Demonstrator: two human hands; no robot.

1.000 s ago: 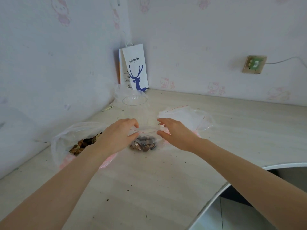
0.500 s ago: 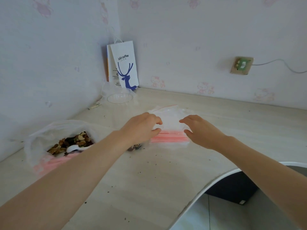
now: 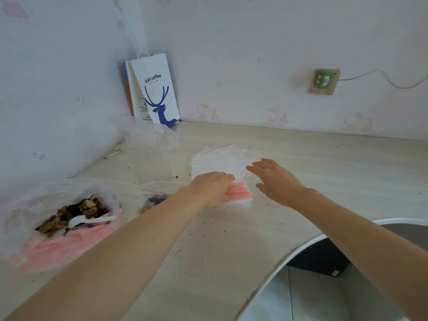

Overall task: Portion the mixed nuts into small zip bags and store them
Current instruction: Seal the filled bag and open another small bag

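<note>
Your left hand [image 3: 212, 189] is curling its fingers onto the red-striped edge of the stack of empty zip bags [image 3: 222, 164], pinching there as far as I can judge. Your right hand [image 3: 276, 179] is hovering wide, fingers straight, over the stack's right side; whether it is touching, I cannot tell. These bags are probably very light, thin and slippery, and clinging together, so I would be taking one by its stiffer zip strip. The big bag of mixed nuts [image 3: 76, 208] is lying well to the left on the table [image 3: 208, 251].
</note>
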